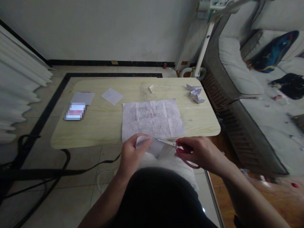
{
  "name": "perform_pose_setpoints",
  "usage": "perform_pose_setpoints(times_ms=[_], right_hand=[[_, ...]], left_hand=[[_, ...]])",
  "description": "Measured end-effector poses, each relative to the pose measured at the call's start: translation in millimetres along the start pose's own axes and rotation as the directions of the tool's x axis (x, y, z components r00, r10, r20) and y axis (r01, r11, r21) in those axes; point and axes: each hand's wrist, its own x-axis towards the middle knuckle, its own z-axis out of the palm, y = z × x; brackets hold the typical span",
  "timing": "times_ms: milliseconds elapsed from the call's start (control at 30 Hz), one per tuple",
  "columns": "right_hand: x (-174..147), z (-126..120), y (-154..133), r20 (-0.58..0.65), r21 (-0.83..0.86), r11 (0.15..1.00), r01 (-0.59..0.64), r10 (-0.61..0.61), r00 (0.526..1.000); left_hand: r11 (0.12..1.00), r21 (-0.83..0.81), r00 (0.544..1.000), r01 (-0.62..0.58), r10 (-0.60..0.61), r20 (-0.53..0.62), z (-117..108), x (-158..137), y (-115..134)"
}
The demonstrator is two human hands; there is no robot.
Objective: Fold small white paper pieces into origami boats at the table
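In my left hand (133, 153) is a piece of white paper (152, 147), pinched under the thumb at the table's near edge. My right hand (200, 152) grips red-handled scissors (187, 155), fingers in the loops. The metal blades point left and meet the paper's upper edge close to my left thumb; whether they are parted I cannot make out. Just beyond both hands lies a large creased sheet (153, 118) covered with print and dark marks.
The pale wooden table (99, 126) bears a square of white paper (112, 96), a paper stack (83, 98), a phone (75, 111), a small paper scrap (151, 89) and folded paper pieces (196, 93). A grey sofa (258, 126) stands at right; black straps (59, 172) hang at left.
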Motion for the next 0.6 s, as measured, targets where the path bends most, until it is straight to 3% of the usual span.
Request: perform_pose_setpoints(times_ms=[400, 600], right_hand=[[1.2, 2.6, 7.6, -0.058, 0.030, 0.999, -0.026, 0.028, 0.998], [0.5, 7.3, 13.9, -0.079, 0.065, 0.996, 0.053, -0.048, 0.996]], left_hand=[[1.000, 0.007, 1.000, 0.002, -0.002, -0.011, -0.8, -0.2, 2.1], [1.000, 0.017, 1.000, 0.003, -0.003, -0.007, -0.7, -1.5, 0.8]])
